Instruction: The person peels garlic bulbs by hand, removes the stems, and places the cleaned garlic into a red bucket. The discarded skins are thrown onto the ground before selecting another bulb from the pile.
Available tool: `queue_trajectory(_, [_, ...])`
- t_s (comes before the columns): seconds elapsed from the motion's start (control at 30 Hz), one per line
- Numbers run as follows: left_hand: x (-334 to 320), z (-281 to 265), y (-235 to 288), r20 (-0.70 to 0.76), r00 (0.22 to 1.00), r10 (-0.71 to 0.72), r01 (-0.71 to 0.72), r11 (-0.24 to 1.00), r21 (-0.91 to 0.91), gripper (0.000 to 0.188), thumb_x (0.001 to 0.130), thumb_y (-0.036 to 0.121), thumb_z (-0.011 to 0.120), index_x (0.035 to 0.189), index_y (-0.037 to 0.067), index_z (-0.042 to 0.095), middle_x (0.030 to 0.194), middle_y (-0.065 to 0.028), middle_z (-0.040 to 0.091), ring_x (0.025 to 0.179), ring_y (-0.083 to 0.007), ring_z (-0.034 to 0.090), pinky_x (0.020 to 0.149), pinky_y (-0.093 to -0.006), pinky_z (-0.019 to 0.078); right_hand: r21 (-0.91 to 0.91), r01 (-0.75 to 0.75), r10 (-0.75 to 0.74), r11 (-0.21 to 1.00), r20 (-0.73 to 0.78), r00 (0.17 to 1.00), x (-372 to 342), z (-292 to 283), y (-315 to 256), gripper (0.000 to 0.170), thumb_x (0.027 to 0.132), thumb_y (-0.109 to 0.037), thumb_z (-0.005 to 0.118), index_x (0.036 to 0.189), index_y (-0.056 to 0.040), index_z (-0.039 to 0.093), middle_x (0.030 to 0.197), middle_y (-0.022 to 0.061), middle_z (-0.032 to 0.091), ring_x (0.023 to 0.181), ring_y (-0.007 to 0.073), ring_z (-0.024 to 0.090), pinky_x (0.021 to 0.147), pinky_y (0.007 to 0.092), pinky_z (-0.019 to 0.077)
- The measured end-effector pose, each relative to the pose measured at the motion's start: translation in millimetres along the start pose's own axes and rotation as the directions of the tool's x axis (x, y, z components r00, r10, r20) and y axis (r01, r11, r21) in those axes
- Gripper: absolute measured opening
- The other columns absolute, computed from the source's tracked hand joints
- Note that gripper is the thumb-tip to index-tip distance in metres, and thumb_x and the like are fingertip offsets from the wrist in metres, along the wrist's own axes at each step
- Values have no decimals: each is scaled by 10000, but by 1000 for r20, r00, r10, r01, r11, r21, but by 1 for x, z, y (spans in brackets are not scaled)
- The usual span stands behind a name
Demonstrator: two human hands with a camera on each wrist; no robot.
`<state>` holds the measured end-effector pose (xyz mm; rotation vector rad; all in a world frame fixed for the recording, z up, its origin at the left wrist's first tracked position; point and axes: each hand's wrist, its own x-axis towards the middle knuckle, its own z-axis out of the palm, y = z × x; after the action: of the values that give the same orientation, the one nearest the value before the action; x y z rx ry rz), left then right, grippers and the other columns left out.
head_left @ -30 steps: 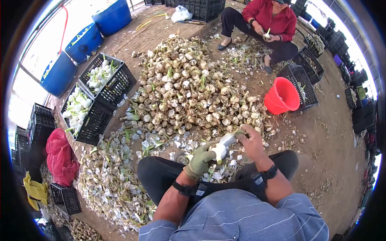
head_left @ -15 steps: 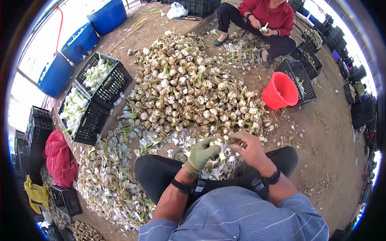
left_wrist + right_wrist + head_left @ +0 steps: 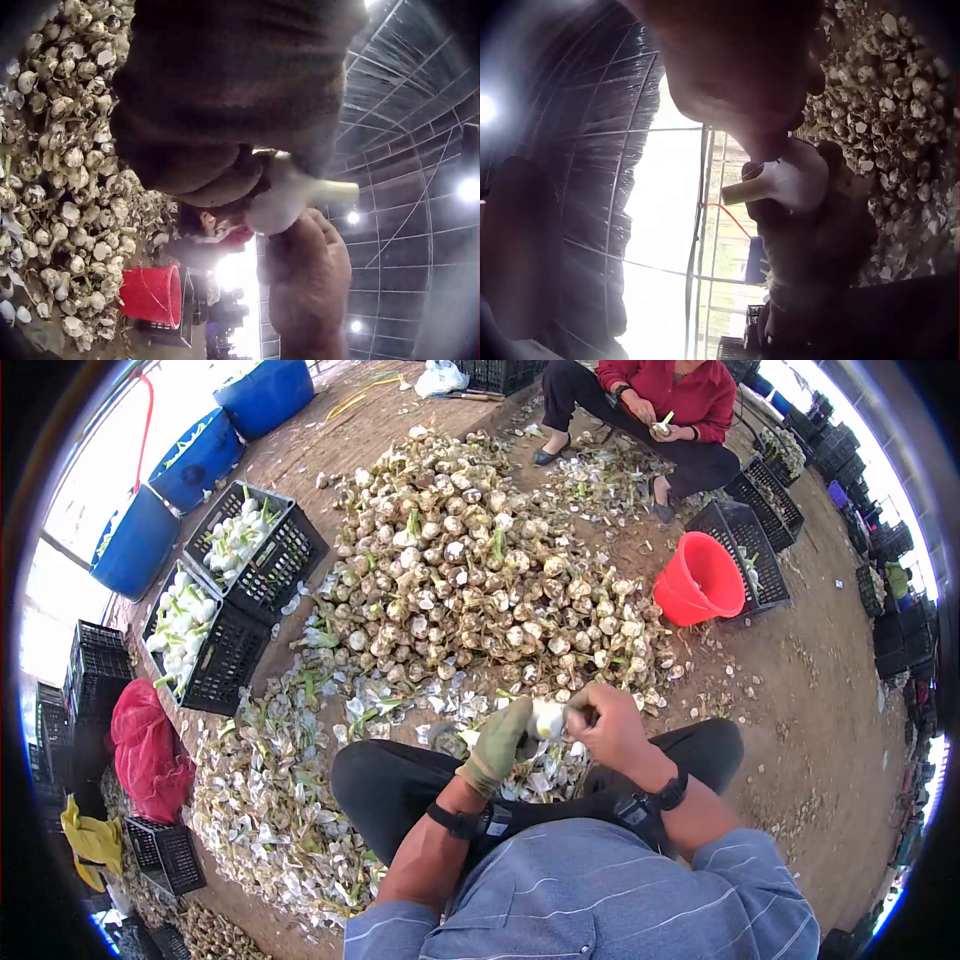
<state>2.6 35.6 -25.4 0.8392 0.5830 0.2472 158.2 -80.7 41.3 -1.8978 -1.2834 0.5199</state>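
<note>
A white peeled garlic bulb (image 3: 547, 720) is between both hands above the lap. The gloved left hand (image 3: 497, 745) grips it from the left. The bare right hand (image 3: 612, 728) pinches at its right side with bent fingers. In the left wrist view the bulb (image 3: 279, 201) shows a short cut stem pointing right, with the right hand (image 3: 307, 281) against it below. From the right wrist the bulb (image 3: 799, 176) appears between the dark left hand (image 3: 817, 240) and the right hand (image 3: 742, 75).
A heap of unpeeled garlic (image 3: 470, 570) lies ahead, with loose skins (image 3: 270, 810) at the left. Black crates (image 3: 265, 575) of white bulbs stand beyond them. A red bucket (image 3: 690, 585) is at the right, near a seated person in red (image 3: 690, 410).
The leafy piece that the right hand held at the bulb one second ago is no longer seen there. The right hand has come back close to the left, and the bulb has turned.
</note>
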Motion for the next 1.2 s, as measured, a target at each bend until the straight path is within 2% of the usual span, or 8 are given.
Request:
queue_trajectory(0.13, [-4, 9, 10, 38, 976, 215, -207, 968, -142, 490, 954, 285, 574, 1351, 2, 524, 799, -14, 601, 647, -72, 521, 561, -230, 407, 230, -313, 324, 922, -12, 946, 0, 11, 4, 87, 842, -78, 658, 878, 1, 652, 732, 62, 657, 627, 87, 554, 565, 290, 447])
queue_trajectory(0.33, [-2, -2, 7, -101, 995, 3, 10, 991, 131, 449, 943, 210, 505, 1324, -22, 548, 939, -50, 651, 700, -109, 597, 585, -254, 493, 323, -226, 188, 919, 145, 971, -9, 32, -4, 67, 858, -70, 640, 893, -15, 626, 708, -36, 574, 581, 22, 464, 520, 216, 383])
queue_trajectory(0.47, [-3, -10, 4, -8, 1000, 1, -1, 997, -79, 484, 923, 225, 484, 1329, -28, 556, 1044, -81, 681, 852, -143, 646, 701, -265, 536, 675, -519, 300, 524, 425, 854, -7, 19, 0, 106, 898, -86, 609, 960, -1, 619, 751, -8, 581, 592, 57, 501, 532, 234, 440])
queue_trajectory(0.87, [3, -17, 0, 221, 971, 92, 33, 865, -501, 645, 821, 301, 552, 1360, -52, 522, 1172, -115, 668, 991, -188, 662, 849, -307, 549, 965, -251, -35, 80, 254, 967, -18, -39, -6, 297, 875, -264, 701, 800, -34, 529, 683, 65, 566, 499, 86, 481, 375, 250, 376])
queue_trajectory(0.97, [7, -24, -4, 229, 967, 114, 23, 854, -520, 581, 842, 333, 574, 1302, -24, 563, 1166, -121, 672, 954, -192, 666, 839, -333, 558, 58, -378, 279, 924, 574, 770, -17, -44, 4, 313, 813, -292, 760, 899, -11, 654, 819, 132, 671, 728, 247, 651, 620, 341, 507])
queue_trajectory(1.0, [8, -25, -4, 231, 965, 122, 18, 852, -524, 563, 849, 336, 577, 1287, -17, 572, 1162, -121, 674, 939, -193, 669, 831, -335, 561, -340, -116, 297, 933, 549, 782, -18, -32, 11, 368, 820, -304, 766, 1021, -13, 664, 900, 144, 687, 827, 301, 671, 729, 392, 531])
queue_trajectory(1.13, [7, -9, -5, -48, 994, 97, -105, 972, -209, 409, 915, 216, 574, 1249, -20, 581, 1075, -119, 690, 883, -181, 676, 729, -306, 558, 117, -290, 262, 950, 211, 942, -23, 3, 19, 678, 770, -308, 808, 1340, -60, 537, 1279, 187, 593, 1154, 397, 578, 960, 459, 474])
queue_trajectory(1.2, [18, -19, -33, -106, 989, 104, -94, 991, 99, 437, 921, 253, 633, 1248, -32, 574, 1066, -105, 672, 882, -150, 653, 745, -271, 549, -242, 80, -58, 967, 98, 994, -12, 12, -11, 718, 751, -321, 822, 1358, -74, 531, 1302, 184, 578, 1213, 377, 551, 1019, 454, 451])
